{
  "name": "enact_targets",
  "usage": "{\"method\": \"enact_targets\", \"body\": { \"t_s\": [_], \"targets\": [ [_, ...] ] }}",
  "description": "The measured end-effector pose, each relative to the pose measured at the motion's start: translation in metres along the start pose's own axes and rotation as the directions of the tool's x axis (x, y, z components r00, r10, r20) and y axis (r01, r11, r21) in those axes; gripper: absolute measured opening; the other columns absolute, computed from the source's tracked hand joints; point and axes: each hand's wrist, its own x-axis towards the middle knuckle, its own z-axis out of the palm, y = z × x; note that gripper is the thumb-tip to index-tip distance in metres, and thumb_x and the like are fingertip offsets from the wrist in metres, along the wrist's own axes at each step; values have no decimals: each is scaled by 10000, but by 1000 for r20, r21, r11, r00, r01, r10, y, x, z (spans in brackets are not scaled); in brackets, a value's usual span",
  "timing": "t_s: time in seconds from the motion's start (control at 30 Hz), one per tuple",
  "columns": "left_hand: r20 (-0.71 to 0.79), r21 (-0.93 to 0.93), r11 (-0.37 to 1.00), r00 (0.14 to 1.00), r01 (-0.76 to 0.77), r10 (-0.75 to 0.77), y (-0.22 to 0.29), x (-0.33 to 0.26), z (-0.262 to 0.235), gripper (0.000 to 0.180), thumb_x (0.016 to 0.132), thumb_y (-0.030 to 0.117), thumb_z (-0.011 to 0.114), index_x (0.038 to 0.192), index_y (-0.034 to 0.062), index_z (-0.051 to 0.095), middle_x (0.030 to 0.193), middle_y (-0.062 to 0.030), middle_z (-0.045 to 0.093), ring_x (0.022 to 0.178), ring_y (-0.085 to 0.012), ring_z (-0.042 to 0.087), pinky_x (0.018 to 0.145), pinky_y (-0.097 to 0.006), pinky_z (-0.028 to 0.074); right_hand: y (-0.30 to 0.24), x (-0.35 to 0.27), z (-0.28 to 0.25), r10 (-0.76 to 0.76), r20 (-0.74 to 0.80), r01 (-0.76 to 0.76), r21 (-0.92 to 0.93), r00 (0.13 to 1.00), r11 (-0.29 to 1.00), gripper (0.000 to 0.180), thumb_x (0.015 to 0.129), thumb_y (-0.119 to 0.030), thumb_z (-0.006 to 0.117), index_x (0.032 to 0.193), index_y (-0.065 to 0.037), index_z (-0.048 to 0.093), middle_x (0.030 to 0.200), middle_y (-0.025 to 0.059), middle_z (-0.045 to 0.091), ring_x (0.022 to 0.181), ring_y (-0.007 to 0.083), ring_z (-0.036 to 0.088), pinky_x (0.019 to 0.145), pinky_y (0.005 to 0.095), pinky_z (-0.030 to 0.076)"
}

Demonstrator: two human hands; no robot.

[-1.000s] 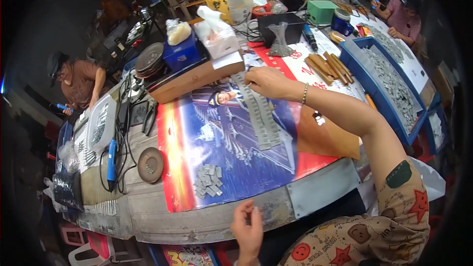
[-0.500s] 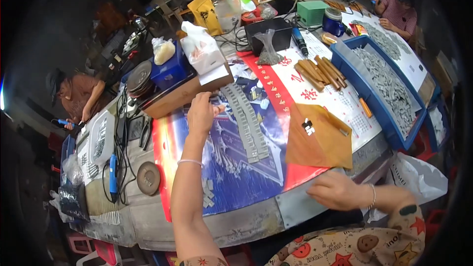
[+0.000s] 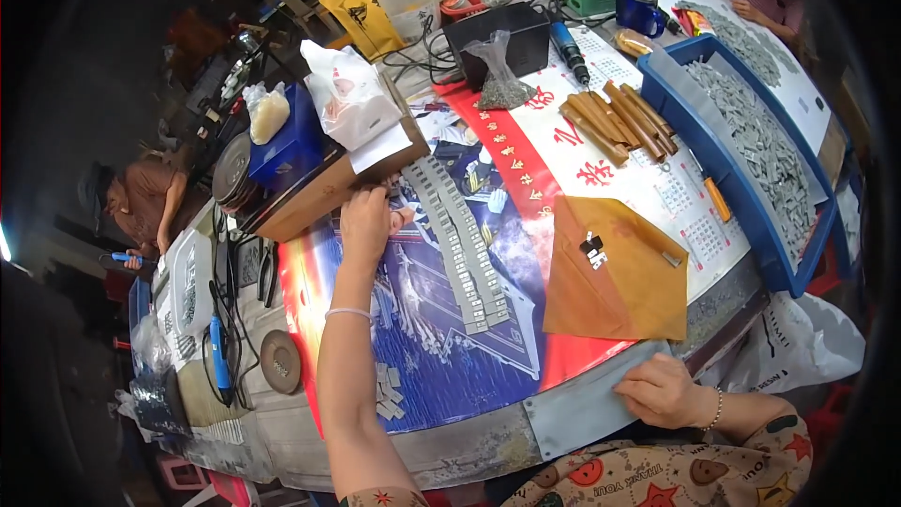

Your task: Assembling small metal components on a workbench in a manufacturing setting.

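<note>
My left hand (image 3: 366,222) reaches over the blue picture sheet, close to the front of the cardboard box (image 3: 324,190). Its fingers are bent together, and what they may hold is hidden. Just right of it, two long side-by-side rows of small grey pieces (image 3: 458,249) run toward me. A few loose grey pieces (image 3: 389,391) lie beside my left forearm. My right hand (image 3: 662,392) rests with curled fingers over the grey metal plate (image 3: 582,413) at the table's near edge; its grip is hidden too. Beyond it lies an amber sheet (image 3: 610,291) with small black and white bits.
A blue tray (image 3: 807,268) of grey pieces stands right, near rolled brown sheets (image 3: 615,122) and an orange-handled tool (image 3: 716,199). At left are a blue pen-shaped tool (image 3: 220,357), pliers (image 3: 267,272), cables and a round brown dish (image 3: 282,361). Two other people sit at the far sides.
The whole view has shifted a little. My left fingers are tucked in closer to the cardboard box. My right hand stays near the table edge, fingers still curled.
</note>
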Motion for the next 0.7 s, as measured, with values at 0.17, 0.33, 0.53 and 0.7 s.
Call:
{"method": "enact_targets", "body": {
  "t_s": [0.17,0.33,0.53,0.7],
  "targets": [
    [13,-10,1000,1000,7,-7,0,-3,-3,140,830,122,541,917,38,613,864,-124,611,850,-307,574,749,-434,434,4,-2,2,-12,7,12,13,1000,1000,263,647,-81,700,903,-52,648,841,50,595,710,187,569,606,320,425],
    [-11,-121,990,997,80,-82,-4,1,4,211,834,152,568,1008,56,639,958,-139,617,926,-315,571,783,-431,447,2,1,0,-6,14,6,12,1000,1000,273,643,-74,701,909,-48,649,841,53,599,702,192,570,603,321,426],
    [17,-132,990,998,56,-55,-13,6,12,258,829,177,591,1067,117,671,1001,-99,621,953,-310,568,779,-425,461,0,3,0,14,16,-14,17,1000,1000,257,638,-46,706,889,-42,655,826,51,600,698,198,572,602,322,426],
    [38,-92,995,999,38,-35,-6,0,4,217,835,197,590,1011,119,690,970,-73,623,927,-292,570,745,-425,456,-5,1,2,37,-2,-37,3,999,999,236,643,-42,700,875,-46,654,820,50,603,693,200,571,602,324,425]
  ]
}}
